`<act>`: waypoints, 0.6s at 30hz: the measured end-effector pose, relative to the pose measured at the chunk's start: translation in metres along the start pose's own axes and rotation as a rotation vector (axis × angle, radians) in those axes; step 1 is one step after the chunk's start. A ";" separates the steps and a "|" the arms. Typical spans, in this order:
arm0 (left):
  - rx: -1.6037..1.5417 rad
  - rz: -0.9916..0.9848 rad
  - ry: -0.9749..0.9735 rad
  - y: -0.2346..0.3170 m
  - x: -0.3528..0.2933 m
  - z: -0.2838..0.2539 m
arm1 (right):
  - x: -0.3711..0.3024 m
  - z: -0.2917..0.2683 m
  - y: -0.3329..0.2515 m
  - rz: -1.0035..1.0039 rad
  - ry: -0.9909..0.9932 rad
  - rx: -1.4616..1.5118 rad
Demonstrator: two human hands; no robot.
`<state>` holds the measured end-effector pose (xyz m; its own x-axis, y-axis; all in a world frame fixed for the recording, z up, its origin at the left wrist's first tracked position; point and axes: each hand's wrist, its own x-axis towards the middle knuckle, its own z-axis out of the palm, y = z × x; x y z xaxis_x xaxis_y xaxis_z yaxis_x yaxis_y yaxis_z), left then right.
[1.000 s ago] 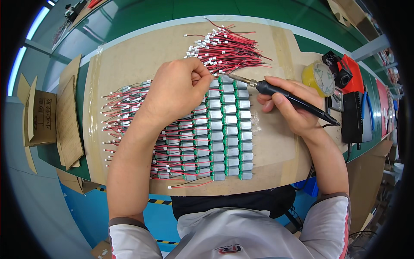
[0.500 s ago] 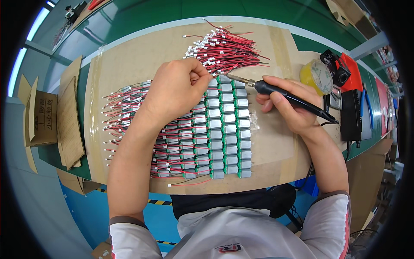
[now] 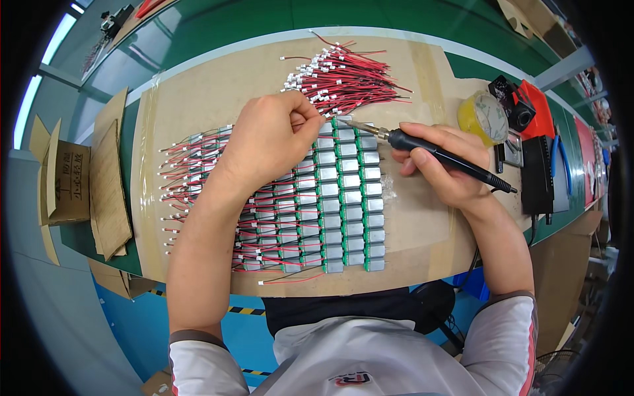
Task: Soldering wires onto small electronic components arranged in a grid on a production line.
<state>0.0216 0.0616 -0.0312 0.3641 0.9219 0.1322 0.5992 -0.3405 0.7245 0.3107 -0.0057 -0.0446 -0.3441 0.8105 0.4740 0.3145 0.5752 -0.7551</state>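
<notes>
My left hand [image 3: 271,135] is closed in a pinch at the top of the rows of small silver motor-like blocks [image 3: 352,180] with green ends. A thin wire appears to be between its fingertips, mostly hidden by the fingers. My right hand [image 3: 452,162] grips a black soldering iron [image 3: 432,146] like a pen. The iron slants leftward, its metal tip close to the left fingertips at a block in the top row. Red and black wires with white plugs [image 3: 191,168] run leftward from many blocks. Beyond my left hand lies a heap of loose red-black wire leads [image 3: 350,76].
Under the blocks is a cardboard sheet [image 3: 422,244] on a green table. To the right sit a yellow tape roll [image 3: 483,117], a red tray [image 3: 538,109], a black box [image 3: 537,173] and a blue-handled tool [image 3: 565,165]. Open cardboard boxes [image 3: 69,175] stand at the left.
The soldering iron's tip has moved slightly left and down, onto or close over the top-row block. My left hand has stayed almost still.
</notes>
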 end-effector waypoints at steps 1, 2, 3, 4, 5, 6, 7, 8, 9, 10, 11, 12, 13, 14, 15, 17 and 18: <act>0.001 0.000 0.000 0.001 0.000 0.000 | 0.000 0.000 0.000 -0.003 -0.003 -0.002; 0.006 -0.011 -0.007 0.001 -0.001 -0.001 | 0.000 0.000 0.000 -0.006 -0.005 -0.004; 0.011 -0.021 -0.014 0.002 -0.001 -0.001 | 0.000 0.000 0.000 -0.006 -0.006 -0.005; 0.011 -0.021 -0.013 0.002 0.000 -0.001 | 0.000 0.000 0.000 -0.004 -0.002 -0.010; 0.024 -0.032 -0.036 0.002 0.000 -0.002 | 0.000 0.000 0.000 -0.001 0.001 -0.014; 0.038 -0.045 -0.059 0.002 0.000 -0.002 | 0.000 0.000 0.000 0.000 0.001 -0.014; 0.038 -0.046 -0.060 0.001 0.000 -0.002 | 0.000 -0.001 0.000 -0.007 0.000 -0.016; 0.029 -0.042 -0.061 0.000 0.000 -0.002 | 0.001 0.000 0.001 -0.014 -0.002 -0.017; 0.020 -0.038 -0.061 0.000 0.000 -0.002 | 0.001 -0.001 0.001 -0.015 -0.002 -0.016; 0.021 -0.038 -0.060 0.001 -0.001 -0.003 | 0.001 0.000 0.001 -0.016 -0.001 -0.015; -0.003 -0.028 -0.065 0.003 -0.003 -0.005 | 0.001 0.000 0.001 -0.018 0.000 -0.014; -0.028 -0.018 -0.071 0.005 -0.003 -0.006 | 0.001 -0.001 0.000 -0.019 0.000 -0.015; -0.028 -0.017 -0.071 0.007 -0.004 -0.008 | 0.001 -0.001 0.000 -0.009 0.003 -0.012; -0.027 0.012 -0.105 0.008 -0.004 -0.010 | 0.001 -0.001 -0.001 0.001 0.006 -0.008; -0.026 0.041 -0.139 0.008 -0.005 -0.012 | 0.001 -0.002 -0.001 0.002 0.007 -0.009; -0.021 0.082 -0.155 0.006 -0.005 -0.012 | 0.000 -0.003 -0.001 -0.020 -0.005 -0.021; -0.012 0.121 -0.167 0.004 -0.005 -0.012 | 0.000 -0.003 0.000 -0.021 -0.005 -0.019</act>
<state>0.0136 0.0579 -0.0207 0.5466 0.8308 0.1052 0.5362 -0.4437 0.7181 0.3131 -0.0050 -0.0430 -0.3551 0.7979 0.4872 0.3238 0.5939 -0.7365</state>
